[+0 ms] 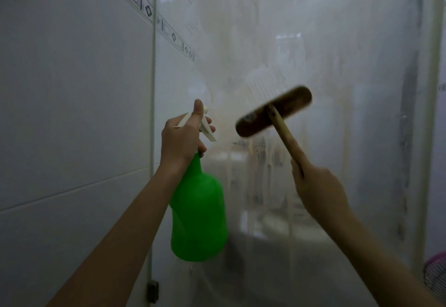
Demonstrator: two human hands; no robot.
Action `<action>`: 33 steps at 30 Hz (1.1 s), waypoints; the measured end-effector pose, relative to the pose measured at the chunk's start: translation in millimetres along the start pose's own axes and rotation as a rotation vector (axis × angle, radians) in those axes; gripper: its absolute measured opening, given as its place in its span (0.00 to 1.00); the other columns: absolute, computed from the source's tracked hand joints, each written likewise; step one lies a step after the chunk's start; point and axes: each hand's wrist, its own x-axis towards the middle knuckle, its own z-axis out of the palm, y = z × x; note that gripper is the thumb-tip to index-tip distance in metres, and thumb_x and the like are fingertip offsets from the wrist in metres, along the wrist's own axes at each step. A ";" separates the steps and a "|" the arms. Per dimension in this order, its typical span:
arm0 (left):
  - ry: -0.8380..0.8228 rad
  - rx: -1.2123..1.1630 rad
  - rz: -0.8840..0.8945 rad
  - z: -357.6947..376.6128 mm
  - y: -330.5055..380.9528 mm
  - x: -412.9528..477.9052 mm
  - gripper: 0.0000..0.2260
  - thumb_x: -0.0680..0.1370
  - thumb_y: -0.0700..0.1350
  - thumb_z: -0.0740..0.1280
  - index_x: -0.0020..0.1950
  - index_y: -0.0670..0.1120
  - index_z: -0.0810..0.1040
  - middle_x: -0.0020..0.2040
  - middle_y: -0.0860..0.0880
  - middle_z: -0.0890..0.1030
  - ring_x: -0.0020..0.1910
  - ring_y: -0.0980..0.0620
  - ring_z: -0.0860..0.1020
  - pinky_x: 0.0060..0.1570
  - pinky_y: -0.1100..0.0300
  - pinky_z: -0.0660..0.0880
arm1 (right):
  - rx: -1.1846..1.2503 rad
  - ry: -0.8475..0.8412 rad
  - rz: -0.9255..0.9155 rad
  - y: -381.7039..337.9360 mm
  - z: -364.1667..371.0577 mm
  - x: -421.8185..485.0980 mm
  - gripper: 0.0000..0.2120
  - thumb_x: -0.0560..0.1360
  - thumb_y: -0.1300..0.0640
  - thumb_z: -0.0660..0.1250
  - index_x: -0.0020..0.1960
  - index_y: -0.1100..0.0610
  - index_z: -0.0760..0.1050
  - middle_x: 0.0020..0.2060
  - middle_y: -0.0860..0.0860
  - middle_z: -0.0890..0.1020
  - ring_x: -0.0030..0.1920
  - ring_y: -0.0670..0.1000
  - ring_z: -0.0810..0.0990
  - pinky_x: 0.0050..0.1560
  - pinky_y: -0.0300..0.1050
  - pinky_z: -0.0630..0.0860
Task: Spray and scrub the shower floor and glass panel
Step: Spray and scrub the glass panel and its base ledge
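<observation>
My left hand [184,137] grips the white trigger head of a green spray bottle [199,212], held up with the nozzle towards the glass panel [337,77]. The thumb lies along the top of the head and the fingers curl round the trigger. My right hand [316,186] holds the wooden handle of a scrub brush [274,115]. The dark brush head lies tilted against the glass to the right of the nozzle and is blurred. The glass is cloudy, with streaks running down it. The shower floor is out of view.
A white tiled wall [72,113] with a patterned border strip fills the left side and meets the glass at a vertical edge [152,89]. The panel's frame [432,113] stands at the right. A pink basket [435,275] shows at the lower right corner.
</observation>
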 end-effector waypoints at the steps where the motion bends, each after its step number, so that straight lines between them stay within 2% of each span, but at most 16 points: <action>1: -0.008 0.003 0.006 1.9 0.2 -0.9 0.19 0.83 0.60 0.62 0.41 0.50 0.83 0.40 0.48 0.87 0.27 0.47 0.76 0.27 0.58 0.72 | 0.005 -0.024 0.024 8.0 -1.8 -26.6 0.27 0.82 0.53 0.55 0.78 0.47 0.49 0.22 0.48 0.68 0.17 0.44 0.64 0.16 0.42 0.71; 2: -0.015 0.008 0.010 4.2 0.5 -1.6 0.19 0.83 0.60 0.61 0.41 0.50 0.83 0.40 0.48 0.87 0.25 0.48 0.75 0.27 0.58 0.72 | 0.013 -0.041 0.020 14.6 -3.0 -36.3 0.28 0.82 0.54 0.56 0.78 0.46 0.48 0.21 0.48 0.67 0.16 0.44 0.63 0.15 0.39 0.69; 4: -0.026 0.014 0.013 9.4 3.2 -2.7 0.20 0.83 0.60 0.61 0.42 0.49 0.83 0.40 0.48 0.87 0.24 0.49 0.75 0.27 0.59 0.72 | -0.007 0.035 -0.008 16.6 -6.9 -8.8 0.27 0.82 0.53 0.54 0.78 0.45 0.47 0.22 0.49 0.68 0.17 0.45 0.63 0.16 0.38 0.65; 8: -0.033 -0.008 -0.003 20.9 5.6 -7.0 0.22 0.83 0.60 0.61 0.44 0.45 0.84 0.41 0.47 0.87 0.20 0.52 0.73 0.24 0.61 0.72 | 0.051 0.146 0.002 2.5 -38.6 88.7 0.25 0.83 0.53 0.51 0.79 0.45 0.49 0.27 0.54 0.71 0.24 0.52 0.70 0.24 0.44 0.67; 10: -0.048 -0.019 -0.008 25.5 3.3 -10.6 0.22 0.83 0.59 0.61 0.44 0.44 0.84 0.42 0.47 0.87 0.20 0.51 0.73 0.24 0.61 0.71 | 0.051 0.169 0.017 15.8 -43.1 74.3 0.25 0.83 0.54 0.53 0.79 0.47 0.51 0.27 0.53 0.71 0.24 0.51 0.69 0.23 0.43 0.67; 12: -0.059 -0.028 -0.003 29.8 1.6 -13.6 0.21 0.83 0.59 0.61 0.44 0.46 0.84 0.41 0.47 0.87 0.20 0.50 0.73 0.24 0.61 0.71 | 0.065 0.140 0.090 42.0 -29.0 10.6 0.26 0.82 0.54 0.55 0.78 0.46 0.53 0.24 0.51 0.69 0.20 0.48 0.67 0.20 0.38 0.64; 14: -0.064 -0.041 -0.014 34.2 -0.3 -17.0 0.21 0.83 0.59 0.61 0.44 0.45 0.84 0.40 0.48 0.87 0.21 0.50 0.72 0.23 0.61 0.71 | 0.118 0.066 0.226 59.5 -16.6 -61.8 0.29 0.81 0.54 0.57 0.78 0.41 0.49 0.22 0.51 0.70 0.19 0.47 0.68 0.19 0.39 0.66; 16: -0.070 -0.062 -0.021 40.4 -0.9 -19.8 0.22 0.83 0.59 0.62 0.45 0.44 0.84 0.40 0.47 0.87 0.22 0.48 0.73 0.23 0.61 0.71 | 0.143 0.027 0.245 67.5 -17.1 -86.4 0.32 0.81 0.55 0.58 0.76 0.37 0.45 0.22 0.52 0.71 0.19 0.48 0.70 0.20 0.41 0.68; 20: -0.078 -0.083 -0.027 56.0 3.2 -27.0 0.21 0.83 0.58 0.62 0.43 0.45 0.84 0.40 0.46 0.87 0.22 0.48 0.72 0.23 0.62 0.71 | 0.108 0.170 0.142 66.8 -44.5 5.8 0.26 0.83 0.54 0.55 0.78 0.43 0.51 0.25 0.53 0.71 0.22 0.49 0.69 0.21 0.34 0.62; 22: -0.089 -0.086 -0.036 63.3 2.9 -31.6 0.20 0.83 0.58 0.62 0.42 0.46 0.84 0.39 0.47 0.86 0.22 0.48 0.73 0.23 0.62 0.71 | 0.109 0.240 0.136 66.4 -56.6 41.1 0.25 0.83 0.54 0.54 0.78 0.45 0.52 0.27 0.53 0.71 0.25 0.50 0.70 0.24 0.36 0.62; 24: -0.102 -0.096 -0.041 69.5 1.4 -36.4 0.20 0.83 0.58 0.62 0.41 0.47 0.84 0.38 0.48 0.86 0.23 0.47 0.73 0.22 0.62 0.72 | 0.121 0.237 0.147 71.2 -53.4 26.9 0.26 0.83 0.54 0.54 0.78 0.45 0.51 0.27 0.53 0.71 0.24 0.50 0.70 0.24 0.36 0.63; 28: -0.142 -0.105 -0.033 77.4 -1.8 -41.6 0.20 0.83 0.58 0.62 0.41 0.47 0.83 0.38 0.48 0.87 0.21 0.48 0.71 0.22 0.62 0.71 | 0.204 0.131 0.193 79.9 -32.2 -58.9 0.27 0.82 0.56 0.56 0.77 0.43 0.50 0.23 0.50 0.67 0.20 0.45 0.65 0.19 0.34 0.65; 31: -0.150 -0.099 -0.022 82.2 -2.3 -42.0 0.20 0.83 0.57 0.62 0.41 0.46 0.84 0.38 0.47 0.87 0.20 0.49 0.71 0.21 0.63 0.70 | 0.157 0.184 0.167 87.5 -48.4 -9.3 0.25 0.83 0.54 0.54 0.78 0.44 0.52 0.26 0.50 0.69 0.23 0.47 0.67 0.22 0.34 0.63; 33: -0.146 -0.094 -0.024 84.2 -4.2 -42.6 0.20 0.84 0.57 0.62 0.41 0.46 0.83 0.38 0.48 0.87 0.20 0.49 0.71 0.21 0.63 0.70 | 0.167 0.244 0.151 85.4 -72.5 47.4 0.25 0.83 0.54 0.53 0.78 0.46 0.52 0.29 0.51 0.70 0.26 0.49 0.70 0.25 0.39 0.67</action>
